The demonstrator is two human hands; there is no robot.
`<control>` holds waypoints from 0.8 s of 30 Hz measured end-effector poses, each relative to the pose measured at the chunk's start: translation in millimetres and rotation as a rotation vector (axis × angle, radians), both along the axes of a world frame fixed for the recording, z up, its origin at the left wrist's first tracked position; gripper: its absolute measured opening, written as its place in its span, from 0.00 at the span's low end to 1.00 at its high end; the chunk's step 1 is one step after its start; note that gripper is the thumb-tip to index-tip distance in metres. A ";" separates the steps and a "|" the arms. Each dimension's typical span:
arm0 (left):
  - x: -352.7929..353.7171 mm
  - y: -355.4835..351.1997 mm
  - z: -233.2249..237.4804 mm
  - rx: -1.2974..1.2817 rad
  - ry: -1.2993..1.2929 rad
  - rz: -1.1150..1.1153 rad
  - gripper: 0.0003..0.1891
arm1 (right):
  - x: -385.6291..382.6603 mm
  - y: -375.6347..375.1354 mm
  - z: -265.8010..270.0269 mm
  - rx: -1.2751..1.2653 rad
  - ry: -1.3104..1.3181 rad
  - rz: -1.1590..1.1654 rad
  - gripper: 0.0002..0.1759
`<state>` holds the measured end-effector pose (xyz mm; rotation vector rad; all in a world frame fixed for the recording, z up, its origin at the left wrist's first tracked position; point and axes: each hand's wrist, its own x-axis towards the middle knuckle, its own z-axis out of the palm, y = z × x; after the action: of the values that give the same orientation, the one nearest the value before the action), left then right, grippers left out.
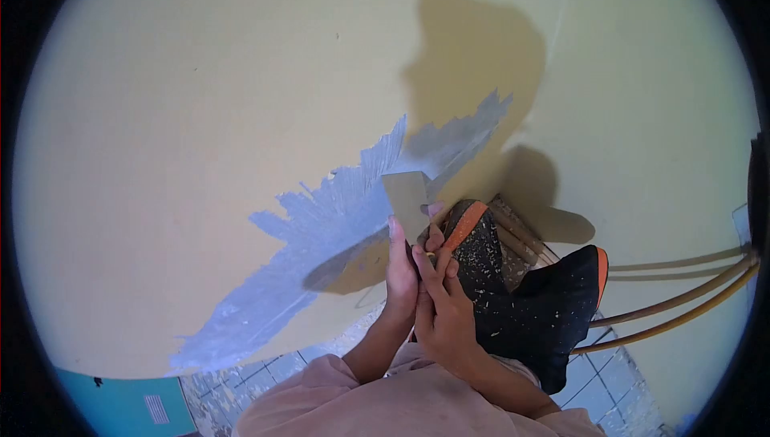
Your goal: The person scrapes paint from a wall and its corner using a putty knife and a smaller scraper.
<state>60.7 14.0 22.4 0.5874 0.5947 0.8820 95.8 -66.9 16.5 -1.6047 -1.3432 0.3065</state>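
In front of the wall, a scraper (407,199) with a broad flat blade points upward. My left hand (401,270) is closed around its lower part, with the thumb along the blade's left edge. Fingers of my right hand (447,321) are bent against the scraper's handle and touch my left hand. The handle is mostly hidden by both hands. Behind the blade, the yellowish wall (200,156) has a ragged bluish-grey bare patch (265,301) running diagonally.
A black bag-like thing (529,309) with orange trim, flecked with pale chips, lies right of my hands. Brown curved hoses or rods (674,305) reach the right wall. Chips litter the tiled floor (597,377). A teal surface (120,405) is at lower left.
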 end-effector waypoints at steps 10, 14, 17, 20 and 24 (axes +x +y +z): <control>2.2 9.1 6.6 -0.060 -0.066 -0.045 0.32 | -0.3 16.0 5.6 0.087 -0.082 -0.097 0.28; 18.4 23.4 18.5 -0.014 -0.048 -0.166 0.31 | 22.4 23.9 15.9 0.047 0.122 -0.080 0.28; 7.6 8.3 0.4 -0.053 -0.095 -0.035 0.32 | 10.8 11.0 10.9 0.084 -0.009 -0.061 0.27; 20.2 25.4 20.9 -0.023 -0.095 -0.112 0.31 | 16.6 23.1 22.7 -0.002 0.065 -0.088 0.27; 20.2 5.9 26.3 -0.085 -0.085 -0.040 0.31 | 19.1 11.8 25.7 0.059 -0.002 -0.088 0.27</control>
<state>81.0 19.9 48.7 0.4808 0.5391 0.8353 114.8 -55.1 42.2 -1.6101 -1.2681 0.2101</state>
